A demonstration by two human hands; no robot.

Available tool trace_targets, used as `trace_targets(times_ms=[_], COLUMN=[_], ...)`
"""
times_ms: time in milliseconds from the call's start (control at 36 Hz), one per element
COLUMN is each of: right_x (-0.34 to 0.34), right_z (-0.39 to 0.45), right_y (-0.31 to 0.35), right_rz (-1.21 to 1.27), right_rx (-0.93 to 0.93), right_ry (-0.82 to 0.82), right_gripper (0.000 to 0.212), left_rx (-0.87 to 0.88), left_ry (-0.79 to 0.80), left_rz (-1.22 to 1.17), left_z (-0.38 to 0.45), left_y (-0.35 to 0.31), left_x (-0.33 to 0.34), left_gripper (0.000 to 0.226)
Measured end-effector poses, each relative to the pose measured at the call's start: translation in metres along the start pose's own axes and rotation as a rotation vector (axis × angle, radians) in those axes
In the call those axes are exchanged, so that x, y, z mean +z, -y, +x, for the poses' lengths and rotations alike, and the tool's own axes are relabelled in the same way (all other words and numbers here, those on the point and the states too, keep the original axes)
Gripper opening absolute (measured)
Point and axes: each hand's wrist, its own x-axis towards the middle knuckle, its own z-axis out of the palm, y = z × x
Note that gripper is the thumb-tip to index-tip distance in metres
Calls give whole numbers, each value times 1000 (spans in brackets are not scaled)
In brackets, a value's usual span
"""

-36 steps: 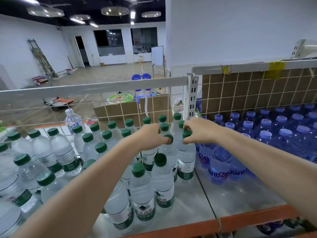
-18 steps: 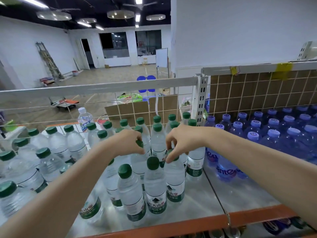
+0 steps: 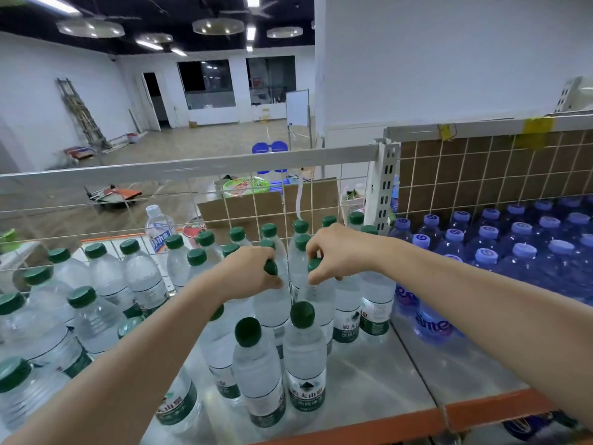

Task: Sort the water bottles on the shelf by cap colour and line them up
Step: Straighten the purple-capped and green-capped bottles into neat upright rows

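Several clear bottles with green caps stand on the left half of the metal shelf [image 3: 369,390]. Blue-tinted bottles with pale blue caps [image 3: 519,252] fill the right half in rows. My left hand [image 3: 248,273] grips the neck of one green-capped bottle [image 3: 271,303] just under its cap. Beside it, my right hand [image 3: 337,255] pinches the cap of a neighbouring green-capped bottle [image 3: 317,300]. Two more green-capped bottles [image 3: 303,358] stand in front of those, nearer me. My hands hide most of both held caps.
A wire grid back panel [image 3: 192,200] with a white rail runs behind the bottles; a white slotted upright [image 3: 383,187] divides the two bays. The orange front lip [image 3: 401,423] edges the shelf. A white-capped bottle [image 3: 157,228] stands behind the grid.
Both hands have drawn closer together and slightly nearer me, each with a bottle top in its fingers. The camera view has shifted a little left and down.
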Motion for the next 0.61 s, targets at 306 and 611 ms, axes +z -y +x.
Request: trace_targets(times_ms=[306, 611], right_x=[17, 19], right_z=[26, 30], right_y=[-2, 1], right_rz=[-18, -248], right_rx=[77, 93], right_ry=[-90, -55], right_gripper=[41, 29], left_rx=[2, 33], left_ry=[-32, 31], left_rz=[26, 107], left_z=[14, 19], left_y=[4, 4], left_x=[13, 13], left_gripper=[32, 38])
